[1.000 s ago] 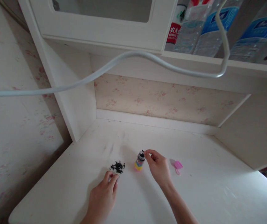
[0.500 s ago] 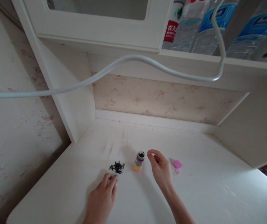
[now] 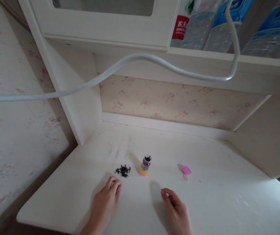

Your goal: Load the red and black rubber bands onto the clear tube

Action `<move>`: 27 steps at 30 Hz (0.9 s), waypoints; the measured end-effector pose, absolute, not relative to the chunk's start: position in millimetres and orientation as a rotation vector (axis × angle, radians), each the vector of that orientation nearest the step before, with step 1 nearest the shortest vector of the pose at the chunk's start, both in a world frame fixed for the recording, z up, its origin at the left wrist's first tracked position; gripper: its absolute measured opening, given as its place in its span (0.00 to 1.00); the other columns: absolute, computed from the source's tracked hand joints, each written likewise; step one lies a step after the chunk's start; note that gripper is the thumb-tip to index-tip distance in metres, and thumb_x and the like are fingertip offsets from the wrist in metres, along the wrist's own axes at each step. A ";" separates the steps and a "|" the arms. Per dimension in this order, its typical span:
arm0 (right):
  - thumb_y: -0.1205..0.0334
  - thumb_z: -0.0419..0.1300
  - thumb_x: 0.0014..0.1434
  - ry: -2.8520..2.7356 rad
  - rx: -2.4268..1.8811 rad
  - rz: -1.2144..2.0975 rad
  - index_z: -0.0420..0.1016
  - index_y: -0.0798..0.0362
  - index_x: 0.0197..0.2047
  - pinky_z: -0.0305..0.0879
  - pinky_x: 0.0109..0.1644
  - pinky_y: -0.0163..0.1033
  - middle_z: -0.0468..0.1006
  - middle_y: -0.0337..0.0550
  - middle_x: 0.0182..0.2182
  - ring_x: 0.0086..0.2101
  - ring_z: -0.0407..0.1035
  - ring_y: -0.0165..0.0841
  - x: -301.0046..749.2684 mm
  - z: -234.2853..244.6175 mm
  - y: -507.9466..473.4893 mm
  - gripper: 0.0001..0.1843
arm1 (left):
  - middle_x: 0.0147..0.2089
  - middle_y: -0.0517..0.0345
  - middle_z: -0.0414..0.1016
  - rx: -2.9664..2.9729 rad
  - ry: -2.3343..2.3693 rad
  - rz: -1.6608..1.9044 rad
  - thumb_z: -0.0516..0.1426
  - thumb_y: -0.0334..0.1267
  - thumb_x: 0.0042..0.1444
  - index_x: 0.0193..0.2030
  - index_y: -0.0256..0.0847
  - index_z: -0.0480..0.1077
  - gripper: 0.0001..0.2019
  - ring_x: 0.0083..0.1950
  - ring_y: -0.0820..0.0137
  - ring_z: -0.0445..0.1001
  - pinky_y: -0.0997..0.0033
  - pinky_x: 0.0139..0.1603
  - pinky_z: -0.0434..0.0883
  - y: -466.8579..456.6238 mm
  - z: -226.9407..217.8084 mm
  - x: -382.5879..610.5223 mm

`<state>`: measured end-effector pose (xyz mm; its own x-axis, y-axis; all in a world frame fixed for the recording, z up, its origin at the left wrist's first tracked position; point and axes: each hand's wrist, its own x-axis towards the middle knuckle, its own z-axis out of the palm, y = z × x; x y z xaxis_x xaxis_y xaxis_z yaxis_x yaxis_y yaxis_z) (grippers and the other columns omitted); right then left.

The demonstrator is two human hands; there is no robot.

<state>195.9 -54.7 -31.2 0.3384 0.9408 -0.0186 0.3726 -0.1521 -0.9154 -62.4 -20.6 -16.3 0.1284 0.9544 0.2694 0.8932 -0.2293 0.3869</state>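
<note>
Left of and nearer than the small, clear, cylindrical bottle, the person's left hand curls palm-down, its hold impossible to tell. Right of and nearer than the bottle, the right hand brings thumb and forefinger tips together, nothing visible between them. The upright, open-mouthed bottle contains yellow, blue and black layers, between a tangled black pile of small looped pieces on its left and a pink, squarish piece with a thin loop on its right.

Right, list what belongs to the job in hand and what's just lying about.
Likely in the job:
small clear jar with coloured layers
loose pile of small black pieces, near the left hand
perhaps the small pink lid-like piece

Seemingly just lying about:
clear plastic bottles with red or blue labels, on the shelf
thick white cable
</note>
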 end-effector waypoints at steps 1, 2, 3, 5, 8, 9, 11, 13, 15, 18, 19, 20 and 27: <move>0.42 0.55 0.56 -1.161 -1.696 0.799 0.76 0.55 0.39 0.51 0.24 0.33 0.63 0.36 0.20 0.22 0.55 0.29 197.9 -33.0 -57.7 0.24 | 0.44 0.58 0.71 2.217 1.828 0.763 0.45 0.40 0.64 0.41 0.46 0.69 0.12 0.36 0.73 0.75 0.76 0.34 0.70 -20.3 -14.7 -61.3; 0.42 0.55 0.55 -1.140 -1.685 0.797 0.76 0.55 0.40 0.51 0.24 0.33 0.65 0.37 0.20 0.22 0.56 0.29 198.9 -33.8 -59.4 0.24 | 0.43 0.57 0.71 2.174 1.779 0.824 0.46 0.41 0.64 0.40 0.45 0.69 0.12 0.36 0.73 0.75 0.75 0.35 0.70 -19.7 -11.6 -59.1; 0.42 0.55 0.55 -1.125 -1.676 0.791 0.76 0.55 0.40 0.52 0.24 0.33 0.65 0.37 0.21 0.22 0.56 0.29 199.1 -33.7 -60.0 0.24 | 0.41 0.57 0.71 2.131 1.717 0.881 0.46 0.42 0.64 0.40 0.45 0.70 0.12 0.35 0.73 0.74 0.75 0.36 0.70 -18.7 -6.8 -55.6; 0.42 0.55 0.55 -1.122 -1.662 0.777 0.77 0.55 0.39 0.52 0.24 0.33 0.66 0.37 0.21 0.22 0.57 0.29 197.7 -32.3 -58.7 0.24 | 0.39 0.56 0.71 2.054 1.576 0.969 0.47 0.43 0.63 0.39 0.43 0.70 0.13 0.33 0.74 0.72 0.75 0.36 0.70 -15.1 8.1 -44.9; 0.41 0.55 0.56 -1.159 -1.646 0.790 0.77 0.54 0.39 0.51 0.23 0.33 0.64 0.36 0.19 0.21 0.56 0.29 195.3 -30.8 -56.0 0.24 | 0.38 0.54 0.71 1.999 1.424 1.036 0.48 0.45 0.62 0.41 0.42 0.72 0.14 0.30 0.75 0.69 0.74 0.33 0.69 -3.7 38.8 -23.3; 0.41 0.54 0.56 -1.169 -1.641 0.800 0.77 0.54 0.39 0.50 0.23 0.33 0.63 0.36 0.19 0.21 0.55 0.29 194.9 -30.8 -55.6 0.24 | 0.38 0.55 0.70 1.996 1.388 1.068 0.49 0.45 0.62 0.40 0.42 0.72 0.14 0.30 0.75 0.69 0.74 0.33 0.69 2.0 49.4 -15.9; 0.41 0.53 0.57 -1.190 -1.632 0.819 0.77 0.54 0.39 0.49 0.24 0.33 0.61 0.35 0.18 0.21 0.54 0.28 194.9 -31.3 -55.5 0.24 | 0.38 0.55 0.70 1.974 1.343 1.124 0.50 0.46 0.60 0.40 0.41 0.73 0.14 0.29 0.75 0.67 0.75 0.32 0.68 15.4 68.1 -2.1; 0.41 0.52 0.58 -1.206 -1.623 0.828 0.77 0.54 0.39 0.48 0.24 0.33 0.60 0.34 0.18 0.21 0.53 0.28 195.2 -31.6 -55.7 0.24 | 0.39 0.55 0.71 1.921 1.317 1.157 0.52 0.46 0.59 0.37 0.40 0.73 0.14 0.29 0.76 0.67 0.75 0.32 0.67 29.8 81.5 9.3; 0.42 0.52 0.58 -1.215 -1.616 0.830 0.76 0.54 0.39 0.47 0.24 0.32 0.59 0.34 0.18 0.21 0.52 0.28 195.2 -30.9 -55.9 0.24 | 0.39 0.55 0.72 1.821 1.334 1.162 0.53 0.47 0.57 0.36 0.39 0.74 0.14 0.31 0.75 0.68 0.76 0.32 0.67 42.1 88.7 18.3; 0.42 0.51 0.59 -1.231 -1.611 0.835 0.76 0.54 0.38 0.46 0.24 0.32 0.57 0.33 0.18 0.21 0.52 0.28 194.4 -27.2 -56.2 0.24 | 0.36 0.56 0.74 1.610 1.426 1.126 0.56 0.47 0.53 0.36 0.38 0.75 0.14 0.32 0.73 0.70 0.76 0.30 0.65 52.8 90.7 27.8; 0.42 0.51 0.59 -1.240 -1.609 0.840 0.76 0.54 0.38 0.45 0.24 0.33 0.57 0.33 0.18 0.21 0.52 0.27 194.0 -25.5 -56.4 0.24 | 0.34 0.56 0.75 1.551 1.452 1.113 0.56 0.48 0.52 0.36 0.38 0.75 0.15 0.32 0.72 0.70 0.76 0.29 0.65 54.5 90.0 30.0; 0.42 0.51 0.59 -1.249 -1.608 0.844 0.76 0.54 0.38 0.45 0.24 0.33 0.56 0.33 0.18 0.20 0.52 0.27 193.6 -23.8 -56.7 0.24 | 0.32 0.57 0.75 1.508 1.472 1.108 0.57 0.48 0.51 0.37 0.38 0.75 0.16 0.31 0.72 0.70 0.75 0.29 0.65 55.5 89.1 31.7; 0.43 0.50 0.60 -1.291 -1.580 0.856 0.76 0.54 0.36 0.44 0.24 0.33 0.54 0.32 0.18 0.20 0.51 0.27 192.4 -19.2 -57.0 0.23 | 0.36 0.56 0.76 1.628 1.505 1.138 0.57 0.46 0.51 0.36 0.39 0.77 0.14 0.36 0.71 0.71 0.74 0.36 0.66 61.1 82.0 34.4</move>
<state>192.4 -57.0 -19.2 0.2166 0.9759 0.0253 0.3558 -0.0548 -0.9329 34.4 61.1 82.0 -0.0299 0.9849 0.1704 0.4326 -0.1409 0.8905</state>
